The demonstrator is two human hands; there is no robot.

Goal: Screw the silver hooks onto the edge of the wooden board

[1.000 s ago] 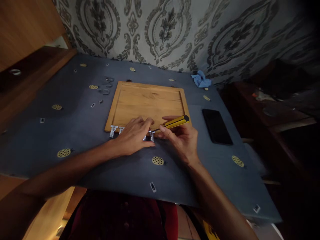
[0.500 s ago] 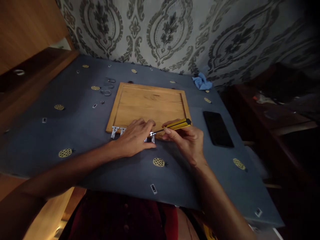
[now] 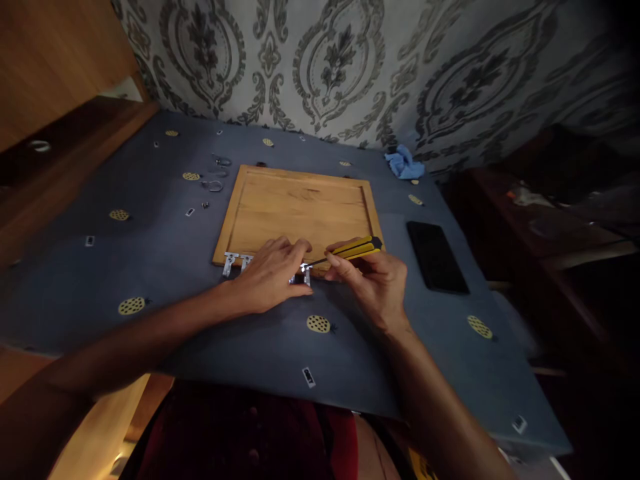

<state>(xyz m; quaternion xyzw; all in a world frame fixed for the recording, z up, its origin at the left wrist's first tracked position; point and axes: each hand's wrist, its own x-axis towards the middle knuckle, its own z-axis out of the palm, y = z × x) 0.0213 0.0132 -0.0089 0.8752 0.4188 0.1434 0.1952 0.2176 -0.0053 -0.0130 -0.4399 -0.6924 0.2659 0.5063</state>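
Note:
A wooden board (image 3: 300, 210) with a raised rim lies flat on the table. Small metal brackets (image 3: 229, 263) line its front edge. My left hand (image 3: 273, 275) is bent over that edge, fingers on the board and thumb in front, around the bracket (image 3: 307, 275) near the middle; its palm hides part of the row. In my right hand (image 3: 375, 283) is a screwdriver (image 3: 356, 249) with a yellow and black handle, held at a slant. The screwdriver's tip meets the same bracket; whether a screw sits under it is too small to tell.
Metal hooks (image 3: 214, 185) and a few tiny parts (image 3: 205, 205) lie left of the board. A black phone (image 3: 437, 257) is at the right, with a crumpled blue cloth (image 3: 405, 163) behind it. A pineapple-print cover (image 3: 165, 267) spreads over the table, which meets a patterned wall (image 3: 280, 80).
Almost nothing differs. Both hands, the screwdriver and the board keep their places, and the view has shifted very slightly.

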